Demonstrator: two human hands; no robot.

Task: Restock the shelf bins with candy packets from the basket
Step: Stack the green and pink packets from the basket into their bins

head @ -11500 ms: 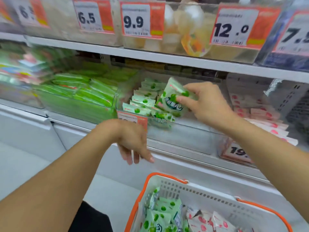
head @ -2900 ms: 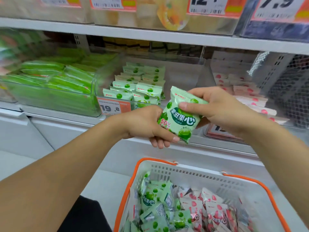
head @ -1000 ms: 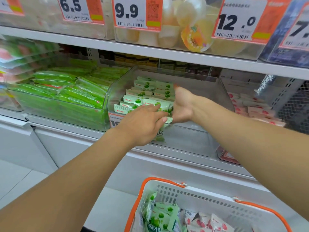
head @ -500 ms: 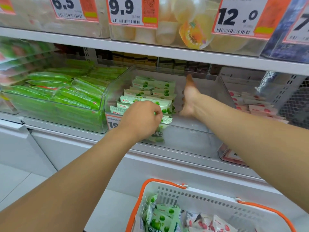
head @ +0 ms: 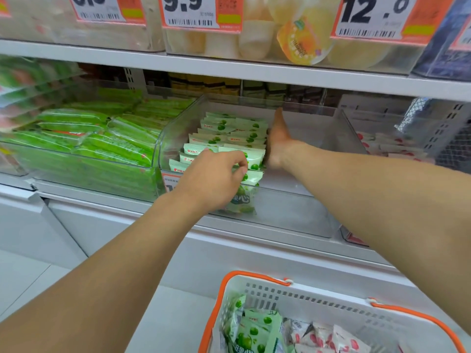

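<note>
In the clear bin [head: 293, 207] on the middle shelf [head: 254, 72], the green candy packets [head: 229, 133] stand in upright rows filling only the left half. The right hand [head: 277, 141] lies flat, fingers straight, edge-on against the right side of the rows, bracing them. The left hand [head: 214, 179] curls over the front packet [head: 244, 197]; whether its fingers pinch it or only press it I cannot tell. The likely risk is the rows toppling rightward into the empty half if the bracing hand lifts before the front packet is seated, or the front packet slumping against the bin wall. More green and pink packets wait in the basket [head: 305, 296] below.
</note>
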